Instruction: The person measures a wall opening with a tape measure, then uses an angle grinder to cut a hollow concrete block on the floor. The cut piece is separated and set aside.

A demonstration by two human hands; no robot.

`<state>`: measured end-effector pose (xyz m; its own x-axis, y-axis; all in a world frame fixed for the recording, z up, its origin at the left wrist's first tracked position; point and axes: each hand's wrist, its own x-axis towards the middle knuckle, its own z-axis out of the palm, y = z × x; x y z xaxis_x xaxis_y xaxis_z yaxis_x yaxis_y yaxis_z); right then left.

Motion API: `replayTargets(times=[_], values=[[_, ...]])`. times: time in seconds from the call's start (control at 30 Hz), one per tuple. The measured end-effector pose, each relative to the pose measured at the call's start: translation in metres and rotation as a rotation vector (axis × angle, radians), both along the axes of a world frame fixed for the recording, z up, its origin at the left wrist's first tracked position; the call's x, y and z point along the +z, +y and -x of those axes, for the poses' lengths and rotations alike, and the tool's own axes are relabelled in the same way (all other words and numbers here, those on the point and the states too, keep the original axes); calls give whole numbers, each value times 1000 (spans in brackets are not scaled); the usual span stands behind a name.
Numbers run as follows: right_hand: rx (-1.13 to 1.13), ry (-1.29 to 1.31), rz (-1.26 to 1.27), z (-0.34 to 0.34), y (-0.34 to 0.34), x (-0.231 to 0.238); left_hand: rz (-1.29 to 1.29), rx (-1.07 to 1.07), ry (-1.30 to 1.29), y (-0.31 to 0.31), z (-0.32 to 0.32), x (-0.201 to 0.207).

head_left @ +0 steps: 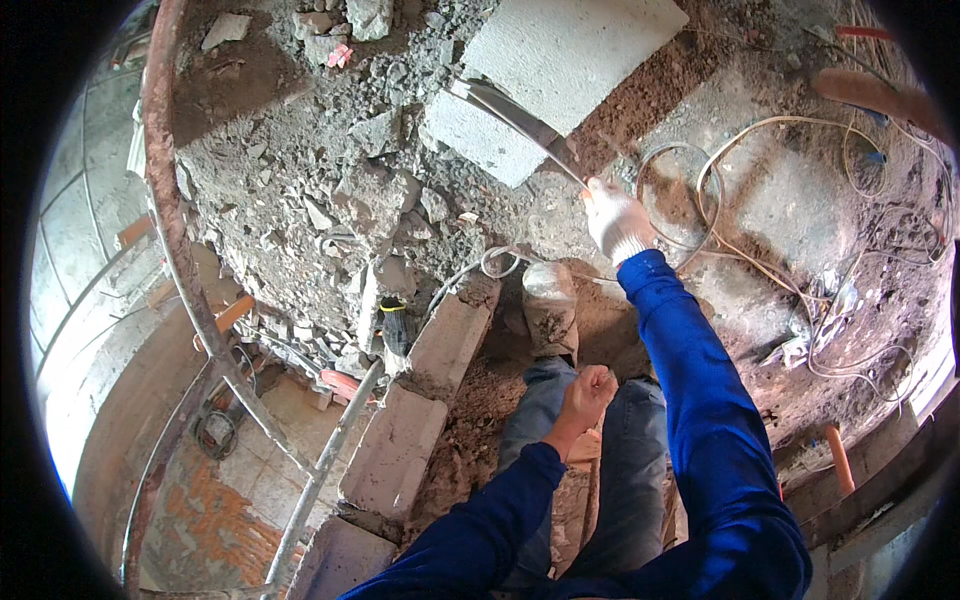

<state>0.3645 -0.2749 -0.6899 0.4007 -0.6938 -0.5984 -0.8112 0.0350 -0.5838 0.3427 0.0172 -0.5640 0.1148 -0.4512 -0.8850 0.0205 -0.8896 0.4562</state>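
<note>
My right hand (617, 218), in a white knit glove, is closed round the near end of a hand saw (515, 122). The saw's long thin blade runs up and left along the gap between a large pale grey block (580, 60) and a smaller cut piece (482, 140). Teeth cannot be made out, and the glove hides most of the handle. Bare and curled into a fist, my left hand (585, 396) is held above my legs, and nothing shows in it.
Grey blocks (395, 450) form a low wall on the left, with a black glove-like item (397, 325) on it. Metal pipes (165, 150) cross the left side. Rubble (300, 200) covers the far left ground. A loose cable (715, 170) coils on the right.
</note>
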Motion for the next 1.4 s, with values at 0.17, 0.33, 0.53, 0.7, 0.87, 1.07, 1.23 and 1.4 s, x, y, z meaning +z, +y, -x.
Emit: replayTargets(times=[0.17,0.33,0.53,0.7,0.87,1.07,1.23,1.4], values=[[174,248,-22,24,2,0,35,69,-12,-4,2,3],[149,218,9,78,37,34,48,-8,-54,-2,0,4],[48,232,-23,51,18,21,37,77,-16,-5,4,-1],[206,-118,289,-32,-29,0,-46,26,-33,-6,1,1],[168,134,141,-1,-6,28,-67,-69,-76,0,4,-3],[-115,372,144,117,92,87,-42,-58,-105,11,8,3],[-389,345,202,139,125,139,-140,-280,-254,16,-2,14],[-417,377,259,116,115,198,166,-169,-293,-16,-27,29]])
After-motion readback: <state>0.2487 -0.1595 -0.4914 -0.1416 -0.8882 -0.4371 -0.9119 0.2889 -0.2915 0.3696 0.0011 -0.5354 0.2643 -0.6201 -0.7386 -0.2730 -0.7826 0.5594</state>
